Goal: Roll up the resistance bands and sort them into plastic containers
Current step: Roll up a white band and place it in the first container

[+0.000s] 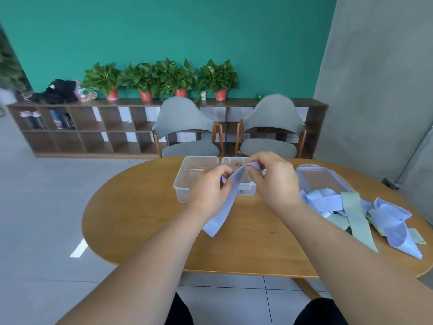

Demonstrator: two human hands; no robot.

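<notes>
Both hands, the left hand (210, 188) and right hand (271, 181), are pinching the top end of a lavender resistance band (225, 207), which is hanging limp, thin and light, likely best rolled from that end.

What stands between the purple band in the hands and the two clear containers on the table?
Nothing visible. The left hand and right hand hold the purple band just above the two clear containers, both without lids. The other bands lie apart, to the right.

Two open clear containers (181, 186) (248, 191) out there, plus one blue-rimmed container (302, 171). Two grey chairs (182, 118) (274, 113) behind. Four red plant pots (112, 95) (146, 96) (180, 93) (221, 95), one white pot (203, 95).
</notes>
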